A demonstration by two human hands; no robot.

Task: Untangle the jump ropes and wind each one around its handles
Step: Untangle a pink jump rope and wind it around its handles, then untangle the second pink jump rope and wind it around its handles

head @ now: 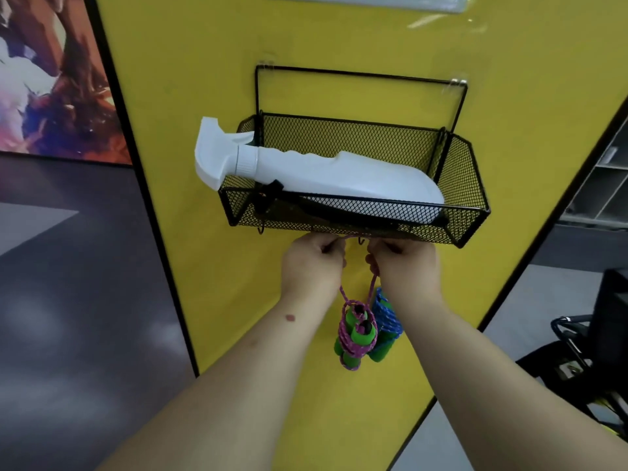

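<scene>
Both my hands are raised to the underside of a black mesh basket (469, 185) fixed to a yellow wall panel. My left hand (312, 263) and my right hand (404, 263) each pinch a loop of pink-purple rope (373, 283) near the small hooks under the basket. Below them hangs a bundle: the pink rope wound around green foam handles (356, 334). Just right of it and partly hidden hangs a blue rope (387, 314) wound around its own green handles.
A white spray bottle (323, 171) lies on its side in the basket, over a dark object. A picture hangs on the left wall. A black chair and grey shelving stand at the right.
</scene>
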